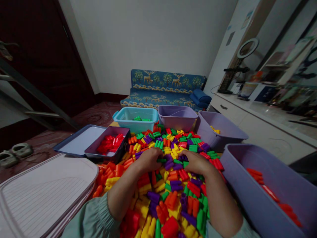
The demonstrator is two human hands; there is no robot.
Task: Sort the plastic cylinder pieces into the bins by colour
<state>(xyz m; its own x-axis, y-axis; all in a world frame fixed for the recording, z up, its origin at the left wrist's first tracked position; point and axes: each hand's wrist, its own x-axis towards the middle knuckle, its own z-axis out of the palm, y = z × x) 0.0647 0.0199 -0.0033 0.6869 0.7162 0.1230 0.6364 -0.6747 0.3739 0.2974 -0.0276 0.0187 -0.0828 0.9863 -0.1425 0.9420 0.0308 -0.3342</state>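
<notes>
Pale green sleeves (92, 216) and bare forearms come in from the near edge of the counter (114, 124), over a thick heap of plastic pieces (170, 200) in red, orange, yellow, green and purple, which covers the middle of this counter up to the bins. Both hands are in the heap, one beside the other, with a gap between them. Left hand (152, 158) is bent with its fingers half curled, and a green piece (161, 160) shows at the fingertips; I cannot tell if it is gripped. Right hand (193, 161) is half open, its fingers curved toward a purple piece (183, 158) and other pieces, but whether it holds something I cannot tell. At the left edge, white lids (49, 195) lie flat, and behind them a dark box (104, 154) with red pieces (111, 142) stands beside a shallow tray (81, 140). Near the far left corner is a light blue bin (137, 126) with green pieces (142, 119), and just beside it a purple bin (177, 123). Toward the far right corner, another purple bin (209, 138) contains yellow pieces (216, 130); along the right edge, a larger bin (279, 168) contains orange-red pieces (271, 193). Beyond the far edge stands a blue patterned sofa (160, 96).
</notes>
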